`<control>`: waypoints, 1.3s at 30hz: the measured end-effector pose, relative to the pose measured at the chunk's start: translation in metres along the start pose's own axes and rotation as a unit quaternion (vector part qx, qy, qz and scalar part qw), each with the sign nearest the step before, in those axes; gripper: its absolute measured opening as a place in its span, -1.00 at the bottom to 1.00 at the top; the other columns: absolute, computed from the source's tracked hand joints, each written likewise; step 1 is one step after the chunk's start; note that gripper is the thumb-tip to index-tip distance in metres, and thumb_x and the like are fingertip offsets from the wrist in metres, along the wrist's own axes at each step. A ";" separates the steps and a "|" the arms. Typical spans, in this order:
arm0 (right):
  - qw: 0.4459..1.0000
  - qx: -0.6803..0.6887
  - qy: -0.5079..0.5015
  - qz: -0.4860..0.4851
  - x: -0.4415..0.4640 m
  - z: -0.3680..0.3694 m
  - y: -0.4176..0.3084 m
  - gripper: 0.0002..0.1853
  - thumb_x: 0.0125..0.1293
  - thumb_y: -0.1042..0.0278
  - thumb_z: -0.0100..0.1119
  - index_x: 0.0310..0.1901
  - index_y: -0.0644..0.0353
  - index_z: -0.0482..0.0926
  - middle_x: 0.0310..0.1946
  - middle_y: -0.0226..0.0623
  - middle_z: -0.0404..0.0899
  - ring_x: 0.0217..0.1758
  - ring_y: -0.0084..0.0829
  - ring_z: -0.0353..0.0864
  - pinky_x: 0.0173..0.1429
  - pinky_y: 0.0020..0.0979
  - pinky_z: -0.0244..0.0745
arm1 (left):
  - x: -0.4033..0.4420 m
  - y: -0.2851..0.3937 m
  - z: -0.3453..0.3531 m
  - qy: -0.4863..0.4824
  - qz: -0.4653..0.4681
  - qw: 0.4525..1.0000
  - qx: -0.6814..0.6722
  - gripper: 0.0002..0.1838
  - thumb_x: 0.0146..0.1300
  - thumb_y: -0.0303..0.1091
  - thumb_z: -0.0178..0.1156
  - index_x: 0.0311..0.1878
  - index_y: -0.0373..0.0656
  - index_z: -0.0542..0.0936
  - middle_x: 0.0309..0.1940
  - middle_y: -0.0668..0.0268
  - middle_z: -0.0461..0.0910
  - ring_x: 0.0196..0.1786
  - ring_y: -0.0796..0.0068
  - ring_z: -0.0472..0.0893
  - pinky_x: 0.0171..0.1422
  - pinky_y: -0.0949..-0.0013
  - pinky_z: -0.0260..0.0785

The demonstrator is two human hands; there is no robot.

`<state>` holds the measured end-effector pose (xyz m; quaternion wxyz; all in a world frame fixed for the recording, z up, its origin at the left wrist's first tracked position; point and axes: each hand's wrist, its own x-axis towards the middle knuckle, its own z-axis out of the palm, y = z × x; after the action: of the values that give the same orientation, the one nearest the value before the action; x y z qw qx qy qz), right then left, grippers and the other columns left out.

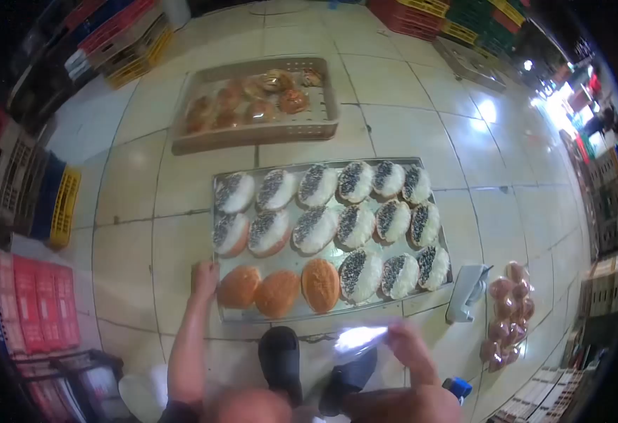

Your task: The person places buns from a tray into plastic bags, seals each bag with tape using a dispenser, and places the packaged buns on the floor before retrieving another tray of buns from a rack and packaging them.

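My left hand [205, 277] is closed at the left edge of a metal tray [316, 316], beside an orange-brown bun [239, 287]. The tray holds rows of oval buns, many with white coating and dark sprinkles, such as this one [360, 275]; several at the front left are plain brown. My right hand [404, 342] is closed on a shiny clear plastic bag [360, 340], in front of the tray and above my right shoe. Glare and blur hide the bag's details.
A beige crate [252, 141] with buns lies behind the tray. To the right are a tape dispenser [468, 292] and bagged buns [510, 314]. Red crates [45, 303] stand at left; more stacked crates [598, 197] line the right side. A blue object [457, 387] lies near my right knee.
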<state>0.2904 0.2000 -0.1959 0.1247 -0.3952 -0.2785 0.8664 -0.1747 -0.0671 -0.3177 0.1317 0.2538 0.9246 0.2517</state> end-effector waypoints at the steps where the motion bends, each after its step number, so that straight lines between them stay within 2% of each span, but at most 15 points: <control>1: 0.998 -0.065 0.019 -0.013 -0.017 0.041 -0.029 -0.81 0.33 0.43 0.04 -0.21 0.31 0.64 -0.03 0.00 0.69 -0.27 -0.43 0.55 -0.09 -0.50 0.45 | -0.005 -0.007 -0.005 0.008 -0.014 1.000 -0.001 -0.71 0.24 -0.30 0.23 -0.41 -0.40 0.64 -0.63 0.10 0.57 -0.55 0.24 0.47 -0.34 0.18 0.37; 7: 0.947 -0.196 0.127 -0.219 -0.111 0.020 -0.082 -0.82 0.36 0.45 0.05 -0.10 0.27 0.61 -0.13 -0.23 0.66 -0.13 -0.35 0.60 0.01 -0.39 0.49 | -0.048 0.019 -0.048 0.010 -0.150 0.980 -0.132 -0.60 0.33 -0.07 0.24 -0.37 -0.30 0.61 -0.59 0.18 0.55 -0.53 0.26 0.45 -0.33 0.16 0.34; 11: 0.621 -0.602 0.250 -0.436 -0.197 0.069 -0.119 -0.84 0.33 0.48 0.18 -0.09 0.29 0.63 -0.20 -0.35 0.65 -0.18 -0.33 0.60 0.04 -0.39 0.50 | -0.117 0.037 -0.047 0.105 -0.058 0.978 -0.168 -0.66 0.45 -0.11 0.14 -0.18 -0.24 0.64 -0.40 0.23 0.66 -0.44 0.34 0.54 -0.27 0.26 0.42; 13: 0.850 -0.356 0.120 -0.371 -0.204 -0.013 -0.159 -0.84 0.34 0.43 0.18 -0.11 0.28 0.64 -0.13 -0.26 0.65 -0.04 -0.28 0.63 0.16 -0.31 0.49 | -0.213 0.080 -0.104 0.031 -0.070 0.961 -0.267 -0.63 0.47 -0.08 0.12 -0.02 -0.22 0.67 -0.24 0.25 0.72 -0.35 0.40 0.59 -0.19 0.38 0.45; 15: 0.936 -0.201 -0.213 -0.194 -0.232 -0.024 -0.182 -0.76 0.45 0.32 0.06 -0.03 0.30 0.60 -0.03 -0.15 0.61 0.06 -0.25 0.61 0.22 -0.22 0.47 | -0.332 0.052 -0.132 -0.012 -0.060 0.952 -0.300 -0.62 0.50 -0.03 0.07 -0.03 -0.16 0.67 -0.25 0.30 0.72 -0.32 0.46 0.60 -0.14 0.46 0.41; 16: 0.931 -0.211 -0.253 -0.157 -0.230 0.004 -0.172 -0.76 0.45 0.32 0.06 -0.03 0.30 0.60 -0.03 -0.15 0.61 0.06 -0.25 0.61 0.22 -0.22 0.47 | -0.392 0.043 -0.142 -0.061 -0.112 0.972 -0.200 -0.56 0.55 0.04 -0.04 -0.01 -0.11 0.65 -0.20 0.31 0.71 -0.30 0.48 0.60 -0.08 0.49 0.39; 18: 0.830 0.015 -0.349 -0.435 -0.272 0.042 -0.133 -0.71 0.58 0.14 -0.01 -0.14 0.18 0.59 -0.35 -0.36 0.65 -0.60 -0.44 0.54 -0.56 -0.45 0.41 | -0.475 0.047 -0.175 -0.102 -0.074 0.975 -0.182 -0.46 0.59 0.13 -0.17 0.01 -0.13 0.62 -0.14 0.26 0.70 -0.23 0.45 0.63 0.01 0.48 0.41; 25: 0.923 -0.044 -0.108 -0.367 -0.312 0.156 -0.097 -0.64 0.55 0.23 -0.04 0.07 0.40 0.57 -0.21 -0.06 0.66 -0.30 -0.31 0.61 -0.09 -0.30 0.61 | -0.582 0.081 -0.248 -0.040 -0.245 0.774 -0.582 -0.43 0.56 0.14 -0.03 0.24 -0.21 0.54 -0.05 0.16 0.69 -0.14 0.29 0.72 0.02 0.23 0.63; 26: 0.922 -0.042 -0.116 -0.368 -0.311 0.164 -0.088 -0.64 0.55 0.23 -0.04 0.07 0.40 0.57 -0.21 -0.06 0.66 -0.30 -0.31 0.61 -0.09 -0.30 0.61 | -0.577 0.077 -0.286 -0.017 -0.318 0.832 -0.454 -0.51 0.52 0.05 0.09 0.18 -0.20 0.58 -0.14 0.14 0.70 -0.19 0.33 0.71 -0.08 0.27 0.65; 28: 0.710 -0.426 -0.191 -0.527 -0.295 0.195 -0.062 -0.69 0.52 0.35 0.04 0.12 0.42 0.54 -0.15 -0.05 0.69 -0.23 -0.31 0.68 -0.12 -0.38 0.62 | -0.551 -0.001 -0.280 0.226 -0.039 0.801 -0.553 -0.61 0.49 -0.08 0.18 0.11 -0.23 0.61 -0.25 0.21 0.68 -0.26 0.42 0.67 -0.12 0.37 0.60; 30: 0.440 -0.570 -0.128 -0.682 -0.302 0.240 -0.017 -0.70 0.43 0.45 0.21 0.11 0.43 0.52 -0.14 -0.06 0.70 -0.21 -0.33 0.71 -0.13 -0.49 0.64 | -0.542 -0.058 -0.325 0.331 -0.127 0.892 -0.280 -0.80 0.43 -0.33 0.22 -0.02 -0.24 0.66 -0.29 0.28 0.66 -0.29 0.49 0.59 -0.13 0.45 0.50; 31: 0.440 -0.568 -0.126 -0.684 -0.286 0.230 -0.007 -0.70 0.43 0.45 0.21 0.11 0.43 0.52 -0.14 -0.06 0.70 -0.21 -0.33 0.71 -0.13 -0.49 0.64 | -0.528 -0.100 -0.341 0.423 -0.066 0.838 -0.339 -0.85 0.36 -0.40 0.24 -0.07 -0.22 0.67 -0.25 0.26 0.68 -0.25 0.44 0.62 -0.08 0.43 0.50; 32: 0.605 -0.530 -0.058 -0.592 -0.260 0.214 0.006 -0.71 0.49 0.34 0.05 0.11 0.35 0.50 -0.07 -0.05 0.63 -0.11 -0.28 0.66 -0.03 -0.35 0.59 | -0.525 -0.138 -0.353 0.496 -0.121 0.859 -0.034 -0.81 0.30 -0.40 0.28 -0.06 -0.22 0.67 -0.22 0.22 0.68 -0.19 0.36 0.63 -0.04 0.35 0.50; 33: 0.745 -0.469 0.011 -0.475 -0.245 0.207 0.014 -0.68 0.54 0.23 -0.12 0.10 0.28 0.48 0.00 -0.04 0.57 -0.01 -0.23 0.61 0.06 -0.20 0.55 | -0.523 -0.159 -0.385 0.482 -0.220 0.847 -0.041 -0.75 0.24 -0.39 0.32 -0.03 -0.23 0.67 -0.14 0.16 0.68 -0.11 0.28 0.64 0.00 0.27 0.50; 39: 0.916 -0.237 -0.056 -0.317 -0.265 0.279 0.034 -0.79 0.47 0.37 0.02 -0.01 0.27 0.54 -0.10 -0.08 0.59 -0.14 -0.33 0.61 -0.14 -0.38 0.55 | -0.512 -0.334 -0.482 0.493 -0.081 0.835 0.231 -0.73 0.19 -0.28 0.32 -0.07 -0.17 0.68 -0.14 0.17 0.68 -0.14 0.10 0.64 -0.05 0.17 0.50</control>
<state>0.2544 -0.0504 0.0961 0.2799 -0.2547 -0.5930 0.7107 -0.0606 -0.7820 -0.0317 -0.3840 0.0435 0.9156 0.1110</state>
